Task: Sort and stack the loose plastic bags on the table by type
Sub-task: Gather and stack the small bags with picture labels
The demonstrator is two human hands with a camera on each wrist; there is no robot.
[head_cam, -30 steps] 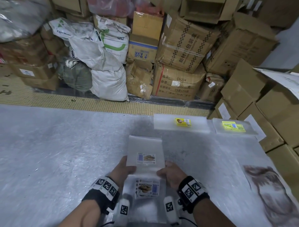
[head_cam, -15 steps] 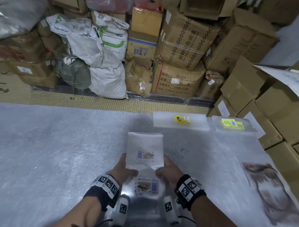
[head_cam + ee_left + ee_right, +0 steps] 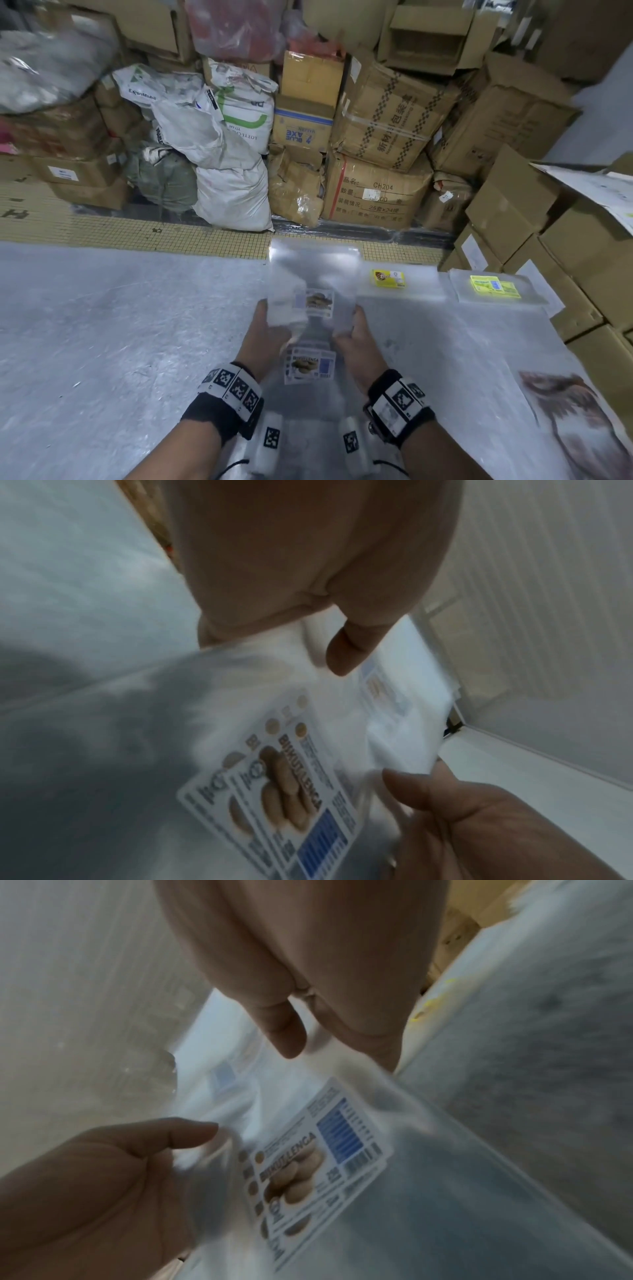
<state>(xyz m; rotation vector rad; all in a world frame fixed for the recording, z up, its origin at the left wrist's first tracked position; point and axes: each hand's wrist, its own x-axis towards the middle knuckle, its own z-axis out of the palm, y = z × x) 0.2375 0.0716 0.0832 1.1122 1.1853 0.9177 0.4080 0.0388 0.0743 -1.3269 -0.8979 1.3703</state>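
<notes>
Head view: clear rectangular plastic bag with a biscuit-picture label (image 3: 313, 291) lifted above the grey table (image 3: 102, 342), blurred, pinched at its lower corners by left hand (image 3: 265, 337) and right hand (image 3: 352, 337), one on each side. Directly below, between the wrists, flat stack of clear plastic bags with the same biscuit label (image 3: 310, 366) on the table surface. Further back right, clear bag pile with a small yellow label (image 3: 388, 279); just beside it, near the table's right edge, clear bag pile with a bright yellow-green label (image 3: 495, 287). Wrist views: thumbs curled over the held bag's edge, fingers beneath; both grips clenched on the bag. Beyond the table: brown cardboard boxes (image 3: 387, 120) and white woven sacks (image 3: 233, 195) heaped on the floor.
</notes>
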